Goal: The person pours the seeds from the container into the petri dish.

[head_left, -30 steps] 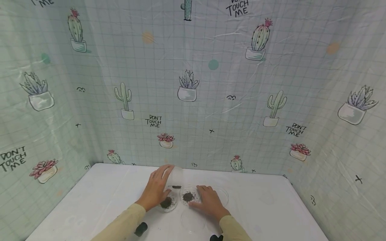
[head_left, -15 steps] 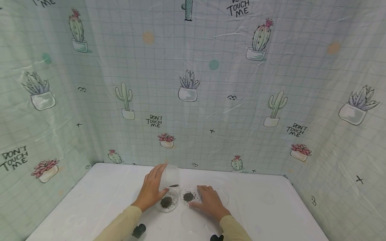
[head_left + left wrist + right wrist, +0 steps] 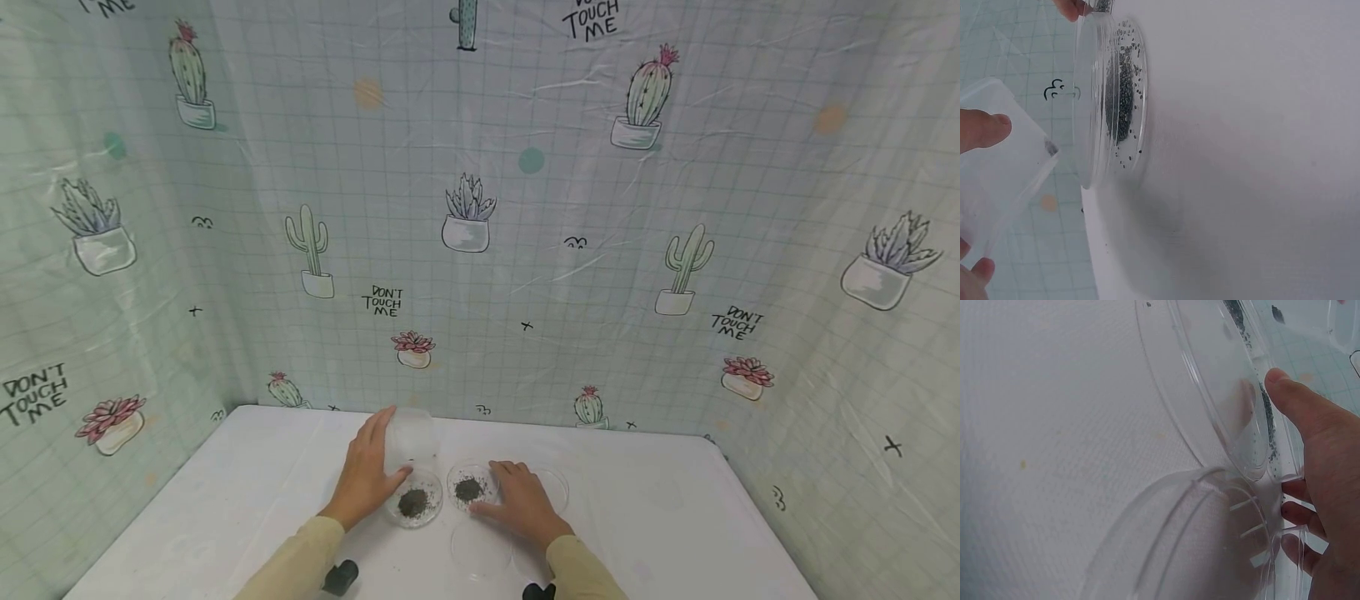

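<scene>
My left hand (image 3: 362,477) holds a translucent plastic container (image 3: 414,435) tilted above and behind the left petri dish (image 3: 437,510). In the left wrist view the thumb lies on the container's side, and a small dark patch of grains (image 3: 1051,147) sits in its lower corner. A mound of dark grains (image 3: 412,502) lies in the left dish, with loose grains around it. My right hand (image 3: 527,504) grips the right petri dish (image 3: 454,505) between thumb and fingers; that dish holds a smaller dark mound (image 3: 468,489).
Clear dishes or lids stand nearby, one in front (image 3: 480,554) and one to the right (image 3: 558,483). Another clear rim lies partly under the right forearm. The white table (image 3: 660,517) meets a cactus-print curtain (image 3: 480,333) at the back and sides.
My left hand has moved left with the container. The dark grains inside the container have dwindled to specks in the head view. The right hand stays on its dish.
</scene>
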A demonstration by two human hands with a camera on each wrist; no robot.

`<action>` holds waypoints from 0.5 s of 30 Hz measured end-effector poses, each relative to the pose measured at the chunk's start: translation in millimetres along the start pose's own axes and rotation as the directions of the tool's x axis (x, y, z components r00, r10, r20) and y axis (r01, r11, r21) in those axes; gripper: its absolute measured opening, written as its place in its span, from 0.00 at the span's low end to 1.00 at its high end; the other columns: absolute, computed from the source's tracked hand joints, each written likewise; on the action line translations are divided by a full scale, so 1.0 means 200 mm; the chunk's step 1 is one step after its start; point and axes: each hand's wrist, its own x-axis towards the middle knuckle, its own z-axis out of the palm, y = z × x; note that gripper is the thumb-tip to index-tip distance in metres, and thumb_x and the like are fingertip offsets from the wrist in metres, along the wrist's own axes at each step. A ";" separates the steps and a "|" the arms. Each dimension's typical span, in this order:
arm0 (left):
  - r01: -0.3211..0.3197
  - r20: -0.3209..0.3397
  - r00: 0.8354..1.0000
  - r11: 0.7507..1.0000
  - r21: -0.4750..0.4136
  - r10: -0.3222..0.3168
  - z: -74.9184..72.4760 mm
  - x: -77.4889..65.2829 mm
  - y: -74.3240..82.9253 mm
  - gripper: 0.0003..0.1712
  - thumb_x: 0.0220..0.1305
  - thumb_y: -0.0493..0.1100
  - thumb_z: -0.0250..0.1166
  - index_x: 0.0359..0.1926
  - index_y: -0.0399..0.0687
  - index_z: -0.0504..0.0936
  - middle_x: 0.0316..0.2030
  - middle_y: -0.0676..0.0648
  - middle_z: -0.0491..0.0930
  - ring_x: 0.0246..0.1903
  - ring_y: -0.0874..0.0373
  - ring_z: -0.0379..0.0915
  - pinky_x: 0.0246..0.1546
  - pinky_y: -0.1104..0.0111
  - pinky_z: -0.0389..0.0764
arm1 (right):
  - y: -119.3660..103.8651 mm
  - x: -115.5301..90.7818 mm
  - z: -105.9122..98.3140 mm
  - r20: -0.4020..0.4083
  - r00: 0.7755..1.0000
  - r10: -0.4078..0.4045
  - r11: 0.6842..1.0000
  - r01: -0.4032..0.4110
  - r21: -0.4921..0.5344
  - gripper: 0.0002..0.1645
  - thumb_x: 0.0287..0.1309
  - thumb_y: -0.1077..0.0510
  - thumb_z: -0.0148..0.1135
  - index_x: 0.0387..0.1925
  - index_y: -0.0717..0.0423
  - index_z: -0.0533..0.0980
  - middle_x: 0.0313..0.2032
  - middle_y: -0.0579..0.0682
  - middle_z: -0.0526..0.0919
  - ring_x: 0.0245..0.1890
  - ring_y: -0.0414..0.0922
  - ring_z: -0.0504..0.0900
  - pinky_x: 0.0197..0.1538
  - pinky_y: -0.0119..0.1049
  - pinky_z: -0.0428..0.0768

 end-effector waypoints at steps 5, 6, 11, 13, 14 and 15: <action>0.046 0.014 0.999 0.999 -0.017 -0.045 0.00 -0.02 -0.03 0.62 0.35 0.47 0.77 0.69 0.53 0.49 0.62 0.44 0.59 0.61 0.47 0.59 0.59 0.49 0.67 | 0.00 0.00 0.00 -0.002 1.000 -0.001 1.000 0.001 0.000 0.52 0.41 0.24 0.56 0.61 0.53 0.66 0.57 0.51 0.73 0.57 0.52 0.70 0.60 0.51 0.70; 0.051 0.016 0.999 0.998 -0.022 -0.050 0.00 -0.02 -0.04 0.62 0.35 0.47 0.77 0.70 0.54 0.49 0.62 0.44 0.59 0.61 0.47 0.59 0.60 0.49 0.67 | 0.00 0.00 0.00 -0.002 1.000 -0.001 1.000 0.001 -0.002 0.52 0.41 0.24 0.56 0.61 0.53 0.66 0.57 0.50 0.73 0.57 0.52 0.70 0.60 0.50 0.70; 0.084 0.028 0.996 0.996 -0.039 -0.083 -0.02 -0.03 -0.06 0.63 0.36 0.47 0.77 0.70 0.56 0.48 0.62 0.44 0.58 0.61 0.46 0.58 0.61 0.50 0.66 | -0.01 0.00 -0.01 0.003 1.000 0.005 1.000 -0.005 0.001 0.52 0.41 0.24 0.56 0.61 0.53 0.66 0.57 0.50 0.73 0.57 0.51 0.70 0.60 0.50 0.69; 0.103 0.034 0.994 0.994 -0.042 -0.101 -0.02 -0.04 -0.07 0.62 0.36 0.47 0.77 0.70 0.56 0.48 0.63 0.43 0.57 0.62 0.46 0.58 0.62 0.50 0.65 | -0.01 0.00 -0.01 0.003 1.000 0.007 1.000 -0.007 0.008 0.52 0.41 0.24 0.56 0.61 0.53 0.66 0.57 0.50 0.73 0.57 0.51 0.70 0.60 0.51 0.69; 0.111 0.036 0.993 0.993 -0.042 -0.109 -0.02 -0.04 -0.07 0.62 0.36 0.47 0.77 0.70 0.55 0.48 0.63 0.43 0.57 0.62 0.45 0.58 0.62 0.49 0.64 | -0.01 0.00 -0.01 0.001 1.000 0.006 1.000 -0.006 0.010 0.52 0.41 0.24 0.56 0.61 0.53 0.66 0.57 0.50 0.73 0.57 0.51 0.70 0.60 0.51 0.69; 0.120 0.038 0.992 0.992 -0.046 -0.118 -0.03 -0.04 -0.07 0.62 0.37 0.47 0.77 0.70 0.55 0.48 0.63 0.43 0.57 0.62 0.45 0.57 0.62 0.48 0.64 | -0.01 -0.01 -0.01 0.001 1.000 0.007 1.000 -0.007 0.009 0.52 0.41 0.24 0.56 0.61 0.53 0.66 0.57 0.50 0.73 0.57 0.51 0.70 0.60 0.50 0.69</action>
